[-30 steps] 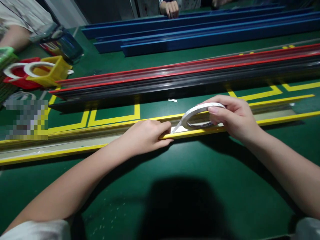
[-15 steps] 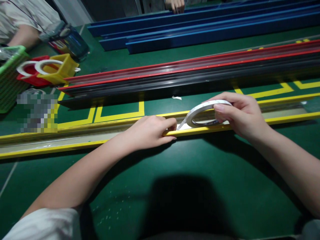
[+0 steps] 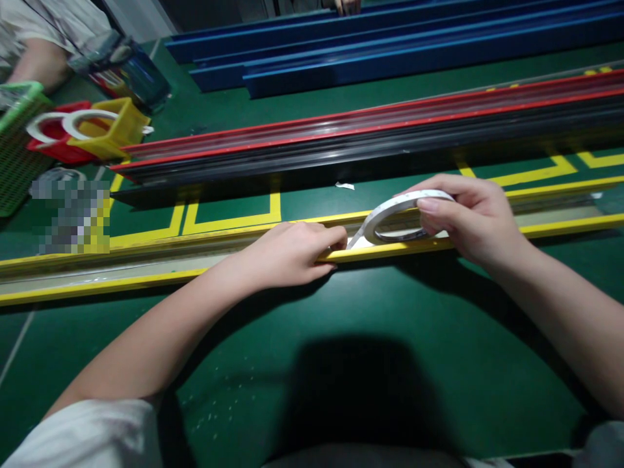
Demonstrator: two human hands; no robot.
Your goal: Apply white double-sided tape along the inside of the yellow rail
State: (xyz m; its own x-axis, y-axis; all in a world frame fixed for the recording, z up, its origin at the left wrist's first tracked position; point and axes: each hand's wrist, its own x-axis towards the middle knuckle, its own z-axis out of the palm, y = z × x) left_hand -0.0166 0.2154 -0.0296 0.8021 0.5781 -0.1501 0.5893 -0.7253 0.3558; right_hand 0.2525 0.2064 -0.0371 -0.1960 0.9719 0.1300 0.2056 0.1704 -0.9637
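A long yellow-edged channel (image 3: 160, 281) lies across the table before me. My left hand (image 3: 297, 253) is closed over its front edge, fingertips curled down inside and thumb along the outer side. In my right hand (image 3: 475, 218), thumb and fingers pinch a narrow roll of white tape (image 3: 390, 209) by its right side, tilted over the channel. A short strip of tape runs from the roll down to the channel floor beside my left fingertips. Those fingertips are partly hidden.
Behind the channel lie red and black profiles (image 3: 292, 138), then several blue profiles (image 3: 390, 75). At the left are a green basket (image 3: 17, 153), a red bin (image 3: 61, 151) and a yellow bin (image 3: 121, 130) with tape rolls, and a co-worker's arm (image 3: 41, 65). Another person's hand (image 3: 348, 6) touches the blue profiles.
The view has shifted slightly, so the background sits a little higher. Both hands keep nearly the same grip and place on the channel and the tape roll.
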